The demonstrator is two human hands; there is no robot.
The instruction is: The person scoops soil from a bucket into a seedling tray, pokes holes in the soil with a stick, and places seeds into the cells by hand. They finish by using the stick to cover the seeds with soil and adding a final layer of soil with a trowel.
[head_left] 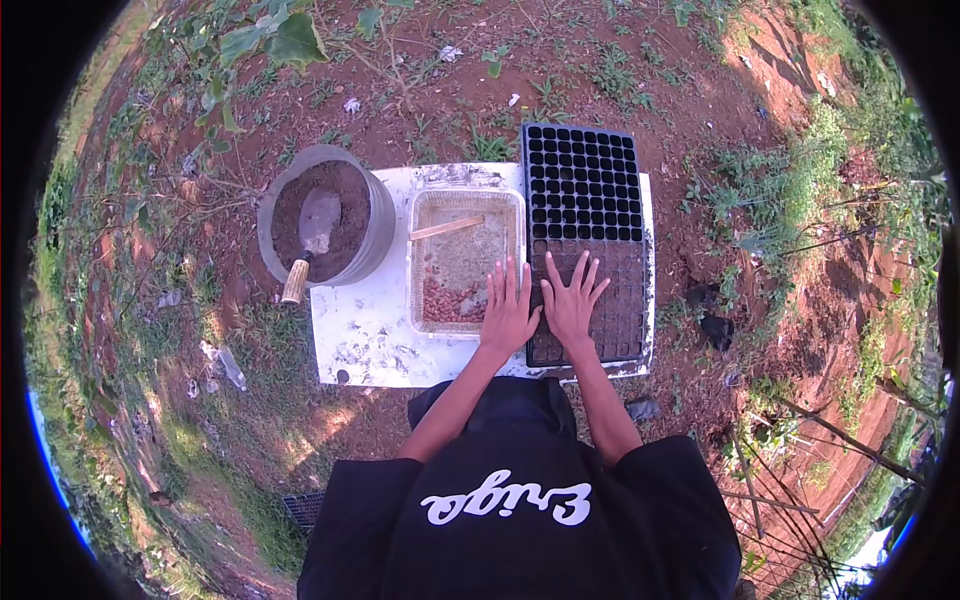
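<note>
My left hand (511, 310) lies flat with fingers stretched out over the right edge of a clear plastic basket (414, 270). Inside the basket are reddish-brown seeds (445, 300) at the near end and a flat wooden stick (447, 228) across the far part. My right hand (572, 308) is spread, palm down, over the soil-filled near half of a black seedling tray (620, 290). The far half of that tray shows dark cells without soil. Neither hand grips anything. The palms and what lies under them are hidden.
A grey bucket (378, 225) of dark soil stands at the left, with a wooden-handled trowel (298, 275) stuck in it. Everything rests on or beside a white board (365, 340) smudged with soil. Leafy branches (290, 40) hang at the upper left, and weeds grow around.
</note>
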